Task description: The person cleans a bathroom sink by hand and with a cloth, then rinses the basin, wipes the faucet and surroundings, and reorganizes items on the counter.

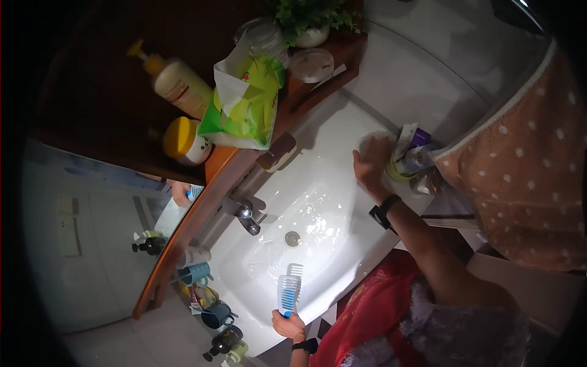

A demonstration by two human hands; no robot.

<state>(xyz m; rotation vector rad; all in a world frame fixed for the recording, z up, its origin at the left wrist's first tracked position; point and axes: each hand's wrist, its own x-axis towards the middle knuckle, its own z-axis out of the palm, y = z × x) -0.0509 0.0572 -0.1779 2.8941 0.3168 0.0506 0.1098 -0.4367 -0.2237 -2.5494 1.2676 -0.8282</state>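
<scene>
Over the white sink (342, 153), the person's left hand (287, 325) comes in at the near rim and grips the handle of a blue-and-white brush (288, 292), fingers curled shut around the handle's end; the brush's broad head juts past the fingertips, out over the basin toward the drain (293, 238). The right hand (370, 164), with a dark watch (384, 212) on its wrist, lies palm down on the far right edge of the sink, fingers close together and fairly flat. Just beyond those fingers, touching or almost touching them, sits a huddle of small packets and tubes (411, 154) at the sink's right corner; I cannot tell whether the fingers actually pinch any of them. A chrome tap (246, 217) stands at the back rim. On the wooden shelf (226, 171) behind it are a pump bottle (177, 81), a yellow-lidded jar (185, 142), a green wipes pack (247, 104) and a potted plant (309, 21). Cups (205, 293) and small bottles (226, 345) crowd the sink's left end.
</scene>
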